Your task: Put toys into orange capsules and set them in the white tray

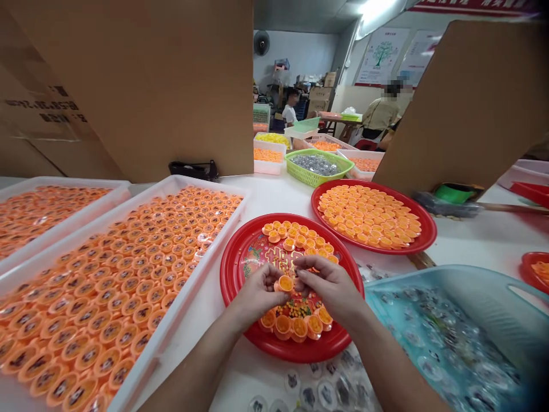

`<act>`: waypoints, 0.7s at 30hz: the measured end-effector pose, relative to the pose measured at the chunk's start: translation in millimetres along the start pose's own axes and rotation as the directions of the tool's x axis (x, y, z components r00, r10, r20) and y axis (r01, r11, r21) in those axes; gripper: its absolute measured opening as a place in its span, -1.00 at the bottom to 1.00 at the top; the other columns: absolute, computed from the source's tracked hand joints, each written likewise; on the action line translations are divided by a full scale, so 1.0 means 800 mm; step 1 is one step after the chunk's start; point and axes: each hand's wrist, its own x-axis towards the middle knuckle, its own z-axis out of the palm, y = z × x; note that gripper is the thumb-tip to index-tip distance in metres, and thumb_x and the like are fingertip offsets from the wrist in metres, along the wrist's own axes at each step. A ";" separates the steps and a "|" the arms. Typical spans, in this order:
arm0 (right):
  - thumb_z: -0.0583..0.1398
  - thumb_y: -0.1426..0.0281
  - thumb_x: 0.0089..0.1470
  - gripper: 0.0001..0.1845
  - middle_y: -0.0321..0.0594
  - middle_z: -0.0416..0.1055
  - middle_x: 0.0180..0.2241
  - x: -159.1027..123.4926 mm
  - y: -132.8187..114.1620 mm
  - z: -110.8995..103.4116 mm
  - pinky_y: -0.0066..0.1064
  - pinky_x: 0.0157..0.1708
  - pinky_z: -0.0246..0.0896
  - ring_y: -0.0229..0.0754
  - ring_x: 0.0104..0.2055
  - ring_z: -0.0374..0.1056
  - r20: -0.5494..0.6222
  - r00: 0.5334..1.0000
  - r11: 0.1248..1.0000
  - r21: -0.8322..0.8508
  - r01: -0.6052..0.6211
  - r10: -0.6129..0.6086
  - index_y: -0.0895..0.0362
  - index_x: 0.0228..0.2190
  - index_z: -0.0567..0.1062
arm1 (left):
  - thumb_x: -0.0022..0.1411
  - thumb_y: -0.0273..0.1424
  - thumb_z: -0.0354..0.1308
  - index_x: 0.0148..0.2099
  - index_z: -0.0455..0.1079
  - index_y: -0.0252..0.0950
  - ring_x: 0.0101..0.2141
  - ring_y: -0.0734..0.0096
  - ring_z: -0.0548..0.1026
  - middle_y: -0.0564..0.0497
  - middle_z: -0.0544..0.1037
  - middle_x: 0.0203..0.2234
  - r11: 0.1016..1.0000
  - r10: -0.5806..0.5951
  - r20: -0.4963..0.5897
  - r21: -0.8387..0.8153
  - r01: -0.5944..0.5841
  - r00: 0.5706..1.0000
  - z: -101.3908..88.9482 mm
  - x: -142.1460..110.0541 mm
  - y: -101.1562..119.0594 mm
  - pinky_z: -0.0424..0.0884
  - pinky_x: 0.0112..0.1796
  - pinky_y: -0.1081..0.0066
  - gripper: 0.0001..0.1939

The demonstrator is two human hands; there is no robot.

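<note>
Over the red tray (pixel 234 246), my left hand (pixel 261 293) pinches a small orange round cup (pixel 286 283) with a yellow-orange inside. My right hand (pixel 328 284) is close beside it, thumb and fingers drawn together near the cup; whether anything small sits between them I cannot make out. Orange cups (pixel 299 328) of the same kind line the near edge of the tray, and more orange cups (pixel 304 230) lie along its far right side. Clear round pieces with dark animal pictures (pixel 326 395) are scattered on the table just below the tray.
A white tray (pixel 160 337) full of picture-topped orange cups stands at left. Behind on the right is a second red tray (pixel 430 229) of orange cups. A blue basin (pixel 484 280) holds clear pieces. Cardboard panels (pixel 171 86) rise behind; two people are further back.
</note>
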 end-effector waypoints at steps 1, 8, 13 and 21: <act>0.25 0.25 -0.03 -0.74 -0.30 0.37 -0.48 0.005 0.004 0.006 -0.43 -0.53 0.26 -0.29 -0.52 0.30 0.003 1.000 0.999 -0.033 0.006 -0.006 0.13 -0.30 0.45 | -0.19 -0.45 0.35 -0.34 0.25 -0.33 -0.42 0.44 0.45 0.07 0.45 -0.47 1.000 0.002 0.000 -0.029 -0.002 1.000 0.000 0.000 0.000 0.36 -0.38 0.44 -0.63; 0.21 0.24 0.05 -0.79 -0.26 0.35 -0.39 0.009 0.027 0.005 -0.40 -0.44 0.28 -0.26 -0.44 0.26 -0.016 0.982 0.959 -0.219 0.179 -0.187 0.09 -0.28 0.48 | -0.11 -0.40 0.36 -0.24 0.43 -0.38 -0.46 0.53 0.43 0.02 0.48 -0.44 0.987 0.021 0.022 -0.158 -0.017 1.000 -0.004 -0.001 0.000 0.32 -0.42 0.52 -0.66; 0.15 0.33 0.13 -0.85 -0.23 0.34 -0.34 0.001 0.025 0.002 -0.37 -0.35 0.33 -0.21 -0.33 0.32 0.048 0.951 0.919 -0.247 0.308 -0.306 0.03 -0.27 0.51 | 0.04 -0.33 0.28 -0.13 0.36 -0.31 -0.49 0.55 0.45 0.04 0.49 -0.45 0.930 0.000 0.115 -0.365 0.042 0.993 -0.003 -0.002 -0.005 0.34 -0.44 0.55 -0.67; 0.24 0.40 0.04 -0.77 -0.22 0.36 -0.32 -0.013 0.011 -0.018 -0.36 -0.43 0.37 -0.20 -0.37 0.37 0.204 0.948 0.912 -0.285 0.296 -0.244 0.05 -0.19 0.47 | 0.11 -0.28 0.22 -0.24 0.30 -0.33 -0.49 0.48 0.51 0.02 0.48 -0.48 0.886 -0.066 0.158 -0.445 0.131 0.985 0.001 -0.002 -0.012 0.43 -0.47 0.54 -0.74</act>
